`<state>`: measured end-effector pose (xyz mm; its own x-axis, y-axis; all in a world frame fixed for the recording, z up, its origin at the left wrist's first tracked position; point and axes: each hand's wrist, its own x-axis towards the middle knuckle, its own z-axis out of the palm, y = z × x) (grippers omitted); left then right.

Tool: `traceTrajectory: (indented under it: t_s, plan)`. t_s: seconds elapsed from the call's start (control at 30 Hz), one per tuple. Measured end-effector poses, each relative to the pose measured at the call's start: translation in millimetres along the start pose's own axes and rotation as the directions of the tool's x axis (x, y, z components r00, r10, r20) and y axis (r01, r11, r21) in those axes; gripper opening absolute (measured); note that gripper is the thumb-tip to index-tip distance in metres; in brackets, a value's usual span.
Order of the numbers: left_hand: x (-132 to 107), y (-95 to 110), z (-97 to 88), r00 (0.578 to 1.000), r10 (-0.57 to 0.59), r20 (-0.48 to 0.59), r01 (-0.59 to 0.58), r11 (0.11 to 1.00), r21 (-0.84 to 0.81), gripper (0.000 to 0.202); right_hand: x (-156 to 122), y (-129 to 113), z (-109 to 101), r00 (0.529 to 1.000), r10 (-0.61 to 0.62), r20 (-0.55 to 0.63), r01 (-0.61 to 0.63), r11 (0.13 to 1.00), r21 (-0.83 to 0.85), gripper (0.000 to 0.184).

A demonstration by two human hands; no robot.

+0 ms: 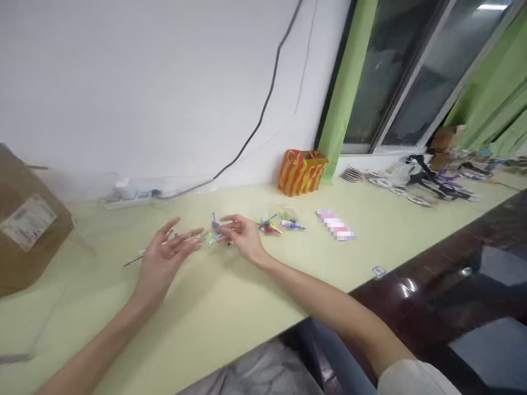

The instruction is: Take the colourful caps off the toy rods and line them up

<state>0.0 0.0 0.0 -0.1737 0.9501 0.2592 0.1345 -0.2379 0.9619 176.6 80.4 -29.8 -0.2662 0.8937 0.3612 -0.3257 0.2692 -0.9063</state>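
Small coloured plastic pieces (209, 237), green and reddish, lie between my two hands, with what looks like clear wrapping among them. My left hand (162, 258) is beside them on the left, fingers spread and thumb apart. My right hand (244, 237) reaches in from the right, its fingers bent together at the pieces. What its fingertips hold is too small and blurred to name. A blue upright piece (214, 221) shows just beyond the right fingertips. To the right of that hand lies a heap of colourful small pieces (269, 225), with a blue patterned piece (292, 225) alongside.
A cardboard box (33, 219) stands at the left, near a thin dark stick (132, 262). A power strip (134, 198) is by the wall. A striped bag (302, 173) stands at the back. Cluttered items (428, 181) line the window side. The table edge (284, 331) is near me.
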Motion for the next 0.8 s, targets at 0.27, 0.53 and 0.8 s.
traceTrajectory:
  t_s: [0.27, 0.53, 0.8]
  plan:
    - [3.7, -10.5, -7.7, 0.983, -0.149, -0.104, 0.148, 0.989, -0.020, 0.054, -7.7, -2.1, 4.9, 1.000, 0.010, 0.023, -0.011, 0.999, 0.031, 0.048]
    - [1.7, -7.4, -8.2, 0.994, 0.018, 0.110, -0.034, 0.989, 0.142, 0.032, -6.3, -8.0, -3.2, 0.998, 0.045, -0.040, -0.045, 0.999, -0.022, 0.041]
    - [0.3, -13.0, -15.3, 0.967, 0.166, 0.193, -0.229, 0.900, 0.372, 0.037, -17.4, -8.5, -2.5, 0.972, 0.218, -0.092, -0.213, 0.975, 0.064, 0.043]
